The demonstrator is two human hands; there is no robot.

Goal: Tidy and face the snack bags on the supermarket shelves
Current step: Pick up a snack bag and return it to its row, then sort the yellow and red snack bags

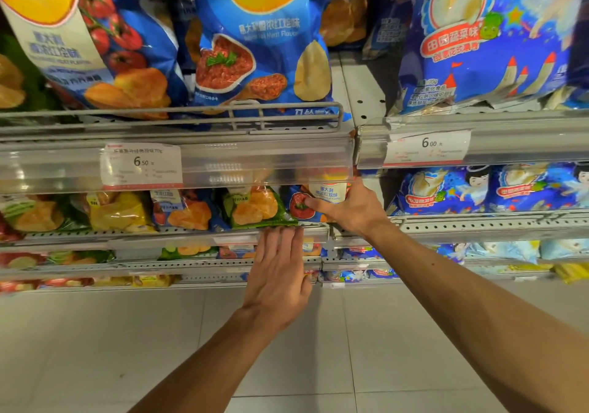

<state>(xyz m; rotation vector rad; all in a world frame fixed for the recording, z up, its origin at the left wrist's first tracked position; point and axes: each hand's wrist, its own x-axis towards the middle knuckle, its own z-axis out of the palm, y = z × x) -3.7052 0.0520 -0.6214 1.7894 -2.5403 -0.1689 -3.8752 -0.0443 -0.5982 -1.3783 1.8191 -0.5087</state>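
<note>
At centre frame the right hand [345,207] grips a blue tomato-flavour chip bag [314,200] on the second shelf, thumb across its front, fingers hidden behind it under the clear price rail [223,164]. Just below and to the left, the left hand [277,269] is flat and open, fingers together, fingertips [282,232] touching the front edge of that shelf [159,237] under a green chip bag [255,207]. More chip bags line the shelf toward the left edge. In the upper half, large blue chip bags [261,39] stand behind a wire guard [242,116]. At right, blue vegetable-flavour snack bags [487,42] fill two shelves above a 6.00 price tag [428,148].
</note>
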